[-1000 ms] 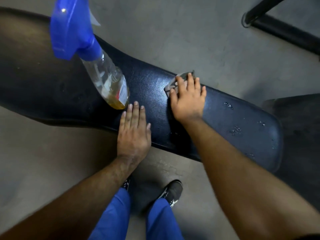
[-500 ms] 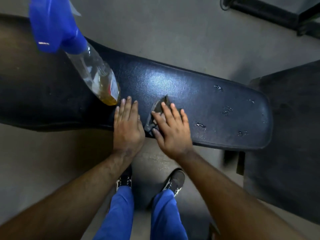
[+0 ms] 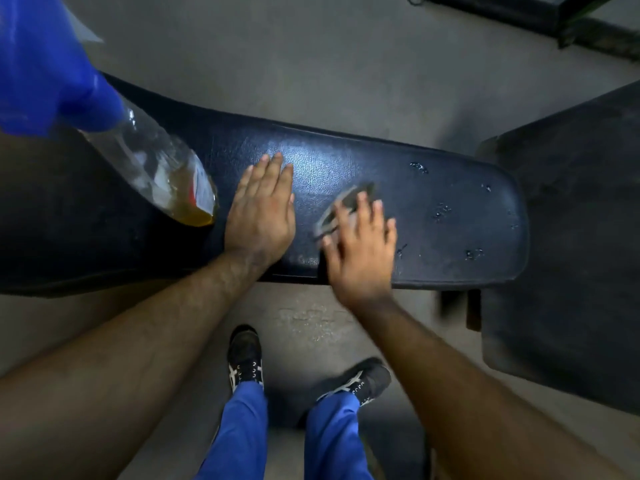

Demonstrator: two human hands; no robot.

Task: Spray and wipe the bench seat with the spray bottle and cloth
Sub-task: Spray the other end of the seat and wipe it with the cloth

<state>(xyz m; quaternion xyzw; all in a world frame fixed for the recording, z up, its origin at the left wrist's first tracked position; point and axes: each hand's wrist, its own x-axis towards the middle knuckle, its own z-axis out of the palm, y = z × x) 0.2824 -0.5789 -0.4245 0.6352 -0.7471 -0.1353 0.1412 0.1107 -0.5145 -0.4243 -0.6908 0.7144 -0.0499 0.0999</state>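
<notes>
The wiping step is in hand. The cloth (image 3: pixel 348 211), a small grey pad, is pressed flat on the bench seat (image 3: pixel 460 216) under the right hand (image 3: pixel 363 251), whose fingers are spread and nearly straight, so the grip is wide and nothing is curled round (the cloth is pinned, not pinched). The left hand (image 3: pixel 261 209) is laid flat on the seat just beside it, fingers straight and together, holding nothing. The spray bottle (image 3: pixel 149 161), with its blue trigger head toward the camera and amber liquid at its base, is stood on the seat just left of the left hand. Droplets (image 3: pixel 441 213) are seen scattered over the right end of the seat, apart from the cloth. By judgement, the next stroke is called for toward that wet end, with pressure kept even so that the droplets are gathered rather than smeared.
</notes>
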